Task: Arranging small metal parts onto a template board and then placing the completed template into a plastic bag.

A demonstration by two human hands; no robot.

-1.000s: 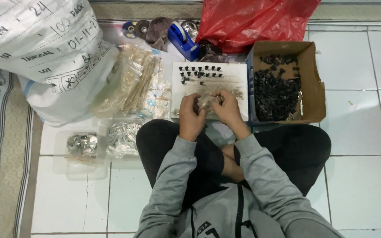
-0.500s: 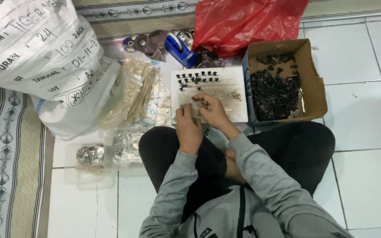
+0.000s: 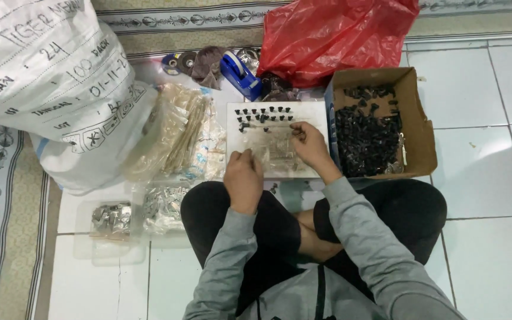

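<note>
I sit cross-legged on a tiled floor with a white board point(image 3: 312, 112) in front of my knees. Two rows of small black parts point(image 3: 262, 114) stand along its far edge, and a heap of clear plastic pieces point(image 3: 271, 148) lies in its middle. My right hand point(image 3: 307, 142) reaches onto the board, fingertips pinched on a small piece just below the black rows. My left hand point(image 3: 243, 178) rests curled at the board's near left corner, touching the clear pieces; I cannot see whether it holds one.
A cardboard box point(image 3: 416, 133) of small black parts stands right of the board. A red plastic bag point(image 3: 333, 35) and a blue tape dispenser point(image 3: 241, 74) lie behind. A big white sack point(image 3: 48, 83), clear bags of parts point(image 3: 179, 136) and a small clear tub point(image 3: 112, 219) are left.
My hands, held together above the board's centre a second ago, have parted: the right moved up toward the black rows, the left dropped to the near left corner. The view shifted slightly.
</note>
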